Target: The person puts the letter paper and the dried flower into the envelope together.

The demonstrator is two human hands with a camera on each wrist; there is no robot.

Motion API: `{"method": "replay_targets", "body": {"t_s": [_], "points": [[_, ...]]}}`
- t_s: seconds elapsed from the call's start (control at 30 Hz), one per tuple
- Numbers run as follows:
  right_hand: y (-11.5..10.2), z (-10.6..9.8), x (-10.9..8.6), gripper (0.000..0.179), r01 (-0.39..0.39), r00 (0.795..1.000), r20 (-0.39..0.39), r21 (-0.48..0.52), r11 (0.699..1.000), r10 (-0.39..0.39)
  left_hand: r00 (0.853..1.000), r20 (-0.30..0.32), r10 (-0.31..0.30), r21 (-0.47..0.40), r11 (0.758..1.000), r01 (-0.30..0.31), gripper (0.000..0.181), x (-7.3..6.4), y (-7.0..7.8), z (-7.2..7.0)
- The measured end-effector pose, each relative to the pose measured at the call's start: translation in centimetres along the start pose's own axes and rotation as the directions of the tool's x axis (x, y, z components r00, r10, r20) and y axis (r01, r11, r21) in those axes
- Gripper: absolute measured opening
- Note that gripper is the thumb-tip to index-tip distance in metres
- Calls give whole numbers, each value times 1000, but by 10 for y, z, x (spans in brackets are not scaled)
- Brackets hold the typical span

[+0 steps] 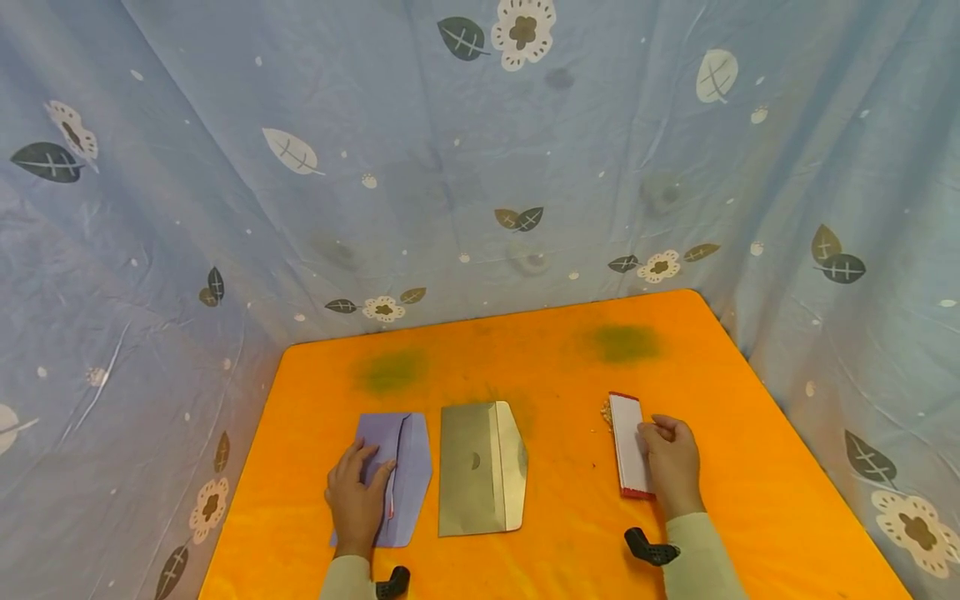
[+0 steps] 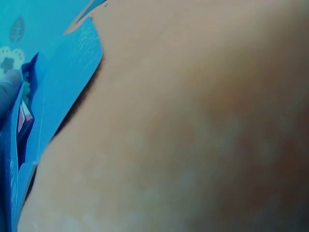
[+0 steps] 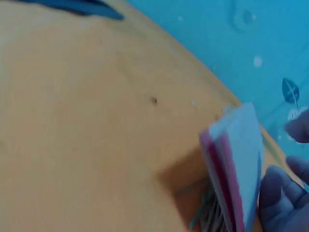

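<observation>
A purple envelope (image 1: 415, 475) lies on the left with its flap folded out. My left hand (image 1: 356, 496) grips its front panel, thumb (image 2: 8, 89) at the edge of the gaping pocket. A white, red-edged thing (image 2: 24, 116) shows inside that pocket. On the right, a white card-like packet (image 1: 628, 442) with red ends stands tilted over thin pale sticks or strands (image 3: 212, 215). My right hand (image 1: 671, 462) is at the packet's right edge, thumb touching or very near it, the other fingers loosely bent. Whether any finger reaches behind the packet is hidden.
A gold envelope (image 1: 467, 467) with its flap out lies just right of the purple one. The orange-covered table (image 1: 555, 358) has dark greenish smudges near its back. Patterned blue curtains (image 1: 450, 167) rise at the back and sides. A dark speck (image 3: 154, 100) lies left of the packet.
</observation>
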State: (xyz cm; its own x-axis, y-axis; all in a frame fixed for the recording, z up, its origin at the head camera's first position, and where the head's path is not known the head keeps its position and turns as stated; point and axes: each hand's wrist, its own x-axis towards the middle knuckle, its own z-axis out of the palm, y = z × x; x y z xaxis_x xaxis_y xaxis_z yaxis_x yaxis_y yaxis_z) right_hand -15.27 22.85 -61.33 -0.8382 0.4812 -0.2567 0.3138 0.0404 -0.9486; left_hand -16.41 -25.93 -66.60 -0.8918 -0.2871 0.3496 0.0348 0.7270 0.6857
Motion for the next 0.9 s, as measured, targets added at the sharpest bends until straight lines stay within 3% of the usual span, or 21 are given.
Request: {"method": "replay_targets", "body": {"t_s": [0.2,0.4,0.57,0.7,0.83,0.9], "points": [[7,-7,8,68,-3,995,94,-123,992,15,1000,-2,-5,-38,999,5,50,-2,2,0],[8,-5,20,71,105,983,176,-329,939,-49,1000,5,-15,-66,998,15,54,-3,2,-3],[11,-6,23,64,123,981,186,-353,927,-59,1000,23,-20,-1,1000,21,49,-7,10,-4],[11,-8,22,60,102,984,174,-344,933,-43,1000,18,16,30,999,-17,43,-16,32,2],[9,-11,22,55,97,984,171,-335,937,-40,992,51,116,-82,990,-111,47,-26,71,22],[7,-12,23,52,100,984,172,-331,938,-44,979,116,170,-142,978,-153,51,-31,90,36]]}}
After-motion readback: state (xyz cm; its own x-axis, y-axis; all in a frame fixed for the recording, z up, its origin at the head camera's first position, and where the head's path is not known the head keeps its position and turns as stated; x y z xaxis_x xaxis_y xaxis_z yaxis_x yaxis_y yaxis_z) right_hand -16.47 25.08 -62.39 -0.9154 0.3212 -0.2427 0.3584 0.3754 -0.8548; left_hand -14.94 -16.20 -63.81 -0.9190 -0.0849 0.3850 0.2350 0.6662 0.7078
